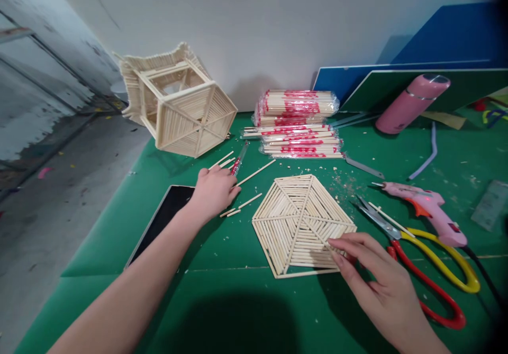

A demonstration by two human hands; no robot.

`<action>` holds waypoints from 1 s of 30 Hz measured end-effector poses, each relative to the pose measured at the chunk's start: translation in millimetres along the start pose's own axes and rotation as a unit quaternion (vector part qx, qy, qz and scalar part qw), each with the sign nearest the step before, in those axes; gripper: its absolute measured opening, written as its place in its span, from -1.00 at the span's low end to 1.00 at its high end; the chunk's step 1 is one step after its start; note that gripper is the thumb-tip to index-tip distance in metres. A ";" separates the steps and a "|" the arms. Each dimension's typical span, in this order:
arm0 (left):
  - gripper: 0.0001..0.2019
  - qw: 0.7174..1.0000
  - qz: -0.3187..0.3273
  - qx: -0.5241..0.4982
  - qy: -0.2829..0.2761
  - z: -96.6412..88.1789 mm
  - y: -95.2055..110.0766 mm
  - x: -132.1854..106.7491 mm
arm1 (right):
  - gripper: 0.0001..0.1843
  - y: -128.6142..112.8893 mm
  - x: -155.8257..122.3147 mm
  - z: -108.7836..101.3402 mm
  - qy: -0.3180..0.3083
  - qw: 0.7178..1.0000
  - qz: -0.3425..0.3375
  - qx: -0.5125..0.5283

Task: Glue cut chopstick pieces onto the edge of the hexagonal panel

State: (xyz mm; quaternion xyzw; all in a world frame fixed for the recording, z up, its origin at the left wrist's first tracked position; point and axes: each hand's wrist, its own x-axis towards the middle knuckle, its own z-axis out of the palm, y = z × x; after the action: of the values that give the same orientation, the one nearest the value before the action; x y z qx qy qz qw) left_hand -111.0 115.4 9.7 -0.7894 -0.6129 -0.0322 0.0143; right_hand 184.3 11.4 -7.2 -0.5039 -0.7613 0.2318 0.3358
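A flat hexagonal panel of thin wooden sticks lies on the green table, with spokes meeting near its centre. Over its lower right part is my right hand, thumb and forefinger pinched together at the panel; whatever may be between the fingertips is too small to make out. My left hand rests farther left with its fingers curled down among loose sticks. Its fingertips are partly hidden, so what they grip is unclear. One longer stick points away from that hand.
At the back left stands a hexagonal stick lantern-like frame. Wrapped stick bundles lie by the wall. To the right are a pink glue gun, red-and-yellow-handled scissors and a pink flask. A dark tablet-like slab sits under my left forearm.
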 end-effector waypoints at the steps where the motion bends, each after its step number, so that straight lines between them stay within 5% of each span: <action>1: -0.80 1.000 0.001 0.003 0.004 5.1 4.6 0.9 | -0.78 0.1 -0.6 -0.3 0.001 1.000 0.001 0.001; 5: -0.76 0.999 -0.024 -0.001 0.042 12.5 14.2 -1.7 | -0.79 1.5 -4.1 -2.3 0.001 1.000 0.013 0.014; 12: -0.80 0.990 -0.018 -0.115 0.079 -16.1 53.6 -48.8 | -0.73 -0.6 1.0 1.6 0.009 0.987 0.087 0.136; 17: -0.89 0.952 0.051 -0.295 0.059 -15.3 89.9 -86.7 | -0.67 -5.9 12.9 9.7 0.052 0.891 0.232 0.387; 20: -0.90 0.947 0.065 -0.305 0.076 -7.9 96.9 -94.6 | -0.79 -5.9 14.7 12.2 0.059 0.858 0.252 0.444; 30: -0.88 0.962 0.115 -0.198 0.152 3.0 93.0 -103.3 | -0.83 -7.7 8.9 13.7 0.097 0.842 0.268 0.458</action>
State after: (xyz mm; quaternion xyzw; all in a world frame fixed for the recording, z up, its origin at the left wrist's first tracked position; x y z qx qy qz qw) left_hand -46.3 -7.4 1.1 -0.8277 -0.4898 -0.2701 -0.0457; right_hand 167.1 16.4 -8.5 -0.4968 -0.3677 0.5850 0.5251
